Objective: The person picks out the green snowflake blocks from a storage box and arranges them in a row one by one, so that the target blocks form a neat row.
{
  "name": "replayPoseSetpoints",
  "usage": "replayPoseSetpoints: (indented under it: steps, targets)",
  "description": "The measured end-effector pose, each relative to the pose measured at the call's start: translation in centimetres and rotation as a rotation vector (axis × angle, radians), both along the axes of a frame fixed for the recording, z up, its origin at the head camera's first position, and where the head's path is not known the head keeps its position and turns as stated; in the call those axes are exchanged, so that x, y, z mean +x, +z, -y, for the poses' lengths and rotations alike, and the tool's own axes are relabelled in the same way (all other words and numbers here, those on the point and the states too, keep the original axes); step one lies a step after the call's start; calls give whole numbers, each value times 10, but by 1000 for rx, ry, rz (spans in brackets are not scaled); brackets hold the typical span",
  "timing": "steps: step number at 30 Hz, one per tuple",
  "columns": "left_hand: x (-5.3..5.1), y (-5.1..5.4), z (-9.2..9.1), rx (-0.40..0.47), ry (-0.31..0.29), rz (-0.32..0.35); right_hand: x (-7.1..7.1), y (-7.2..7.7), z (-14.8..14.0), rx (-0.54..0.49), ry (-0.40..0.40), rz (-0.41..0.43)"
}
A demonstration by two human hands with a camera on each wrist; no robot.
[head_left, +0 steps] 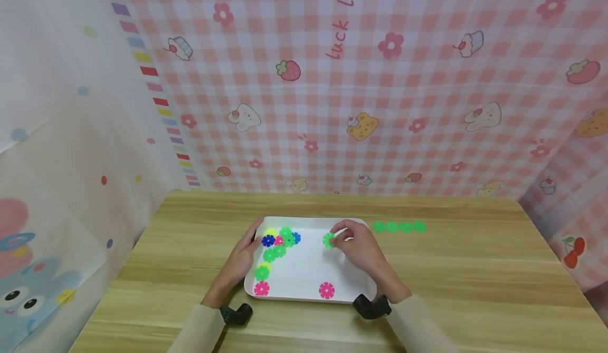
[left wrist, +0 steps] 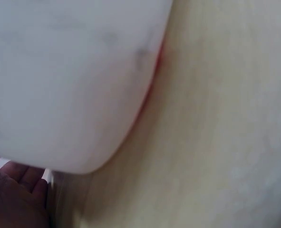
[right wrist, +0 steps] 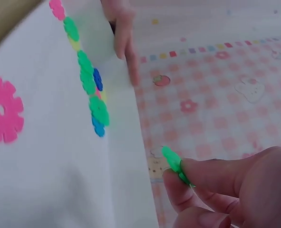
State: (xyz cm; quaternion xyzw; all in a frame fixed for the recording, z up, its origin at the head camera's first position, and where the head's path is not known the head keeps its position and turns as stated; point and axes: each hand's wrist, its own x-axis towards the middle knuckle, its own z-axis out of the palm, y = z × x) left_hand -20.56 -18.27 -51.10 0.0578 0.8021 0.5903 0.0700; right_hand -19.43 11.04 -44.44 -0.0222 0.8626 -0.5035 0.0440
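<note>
A white tray holds several notched, flower-shaped plastic discs. My left hand grips the tray's left rim, with the thumb at the inner side and fingers along the outside. Over the tray's right part, my right hand pinches a green flower disc between thumb and fingers. The right wrist view shows this green disc nearly edge-on, above the tray. Green discs cluster at the tray's left with a dark blue disc and partly covered yellow ones. Pink discs lie along the near side.
Several green discs lie in a row on the wooden table, right of the tray's far corner. A pink checked cloth hangs behind the table. Black wrist devices sit on both wrists.
</note>
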Motion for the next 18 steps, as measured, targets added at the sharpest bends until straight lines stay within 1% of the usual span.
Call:
replayPoseSetpoints:
  steps: [5, 11, 15, 18]
  targets:
    - [-1, -1, 0, 10, -5, -5, 0, 6, -21, -25, -40, 23]
    - [-1, -1, 0, 2, -5, 5, 1, 7, -53, -64, -66, 15]
    - [-1, 0, 1, 10, -9, 3, 2, 8, -76, -61, -104, 20]
    - [-2, -1, 1, 19, -15, -1, 1, 8, -94, -45, -152, 12]
